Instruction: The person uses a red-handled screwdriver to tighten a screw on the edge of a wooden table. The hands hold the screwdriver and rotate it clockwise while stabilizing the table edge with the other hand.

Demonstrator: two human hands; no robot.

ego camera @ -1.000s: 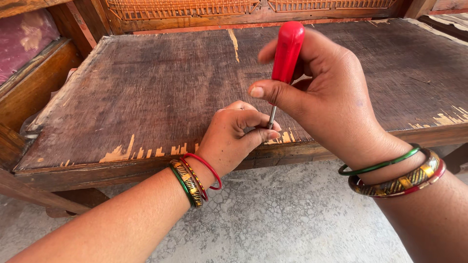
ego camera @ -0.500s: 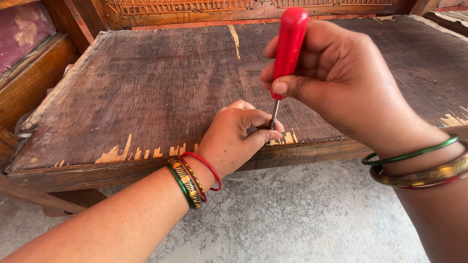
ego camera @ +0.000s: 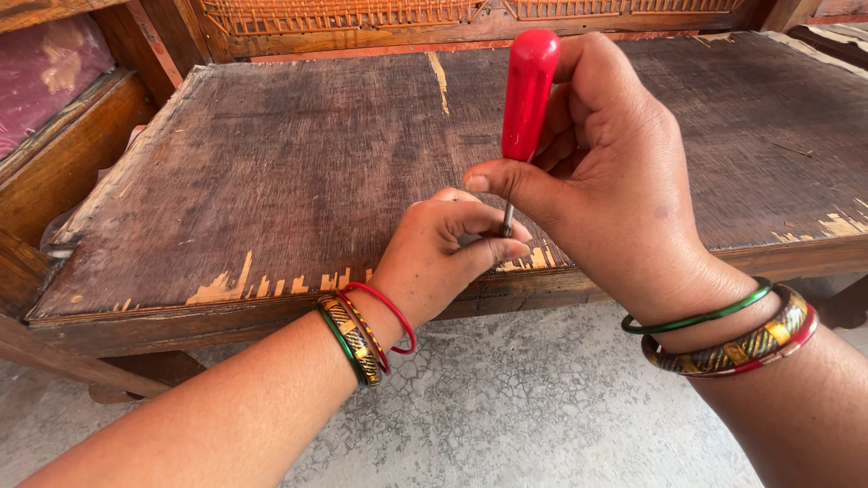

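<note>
My right hand [ego camera: 601,181] grips a screwdriver by its red handle [ego camera: 527,95], held upright with the metal shaft [ego camera: 508,217] pointing down at the front edge of a worn brown wooden board [ego camera: 298,172]. My left hand [ego camera: 443,253] rests on that edge, its thumb and fingers pinched around the shaft's tip; what lies under the tip is hidden. Both wrists wear red, green and gold bangles.
The board sits on a dark wooden frame [ego camera: 226,330] with chipped pale patches [ego camera: 226,287] along the front. A woven cane panel [ego camera: 362,14] runs along the back. A pink cushion [ego camera: 45,77] lies at the left. Cracked grey concrete floor [ego camera: 506,407] lies below.
My right hand has shifted slightly right and lifted at the wrist while keeping the screwdriver upright. My left hand stays pinched at the tip on the board's edge.
</note>
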